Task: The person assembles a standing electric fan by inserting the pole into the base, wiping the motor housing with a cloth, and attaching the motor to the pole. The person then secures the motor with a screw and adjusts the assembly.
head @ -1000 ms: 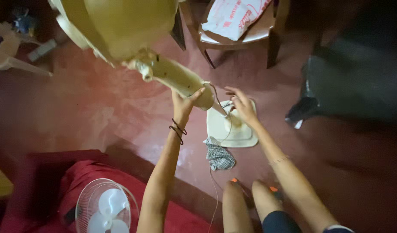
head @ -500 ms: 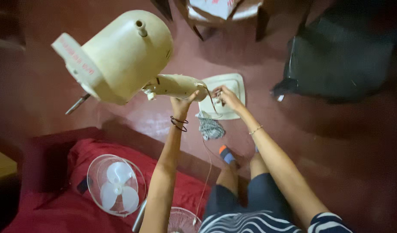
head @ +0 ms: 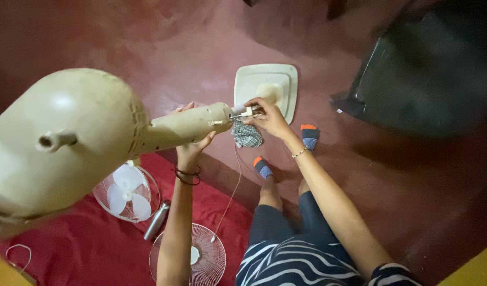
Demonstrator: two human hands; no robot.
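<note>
A cream fan motor housing [head: 63, 137] with a knob fills the left, its tapered neck [head: 182, 124] pointing right. My left hand [head: 189, 147] grips the neck from below, two dark bangles on that wrist. My right hand [head: 267, 117] pinches the small metal end piece [head: 242, 112] at the neck's tip. A thin cord [head: 230, 193] hangs from there. Below on the floor lie the square cream fan base [head: 267, 87] and a checked cloth [head: 247, 135].
A white fan blade inside a wire guard [head: 126, 191] and a second wire guard [head: 193, 259] lie on a red mattress [head: 79, 249], with a metal tube [head: 156, 221] between them. A dark plastic chair [head: 429, 69] stands right. My socked feet [head: 309, 135] rest on the red floor.
The fan head has swung down and to the left, closer to the camera, with its neck now level. The view has tilted downward. Both hands stay at the neck's end.
</note>
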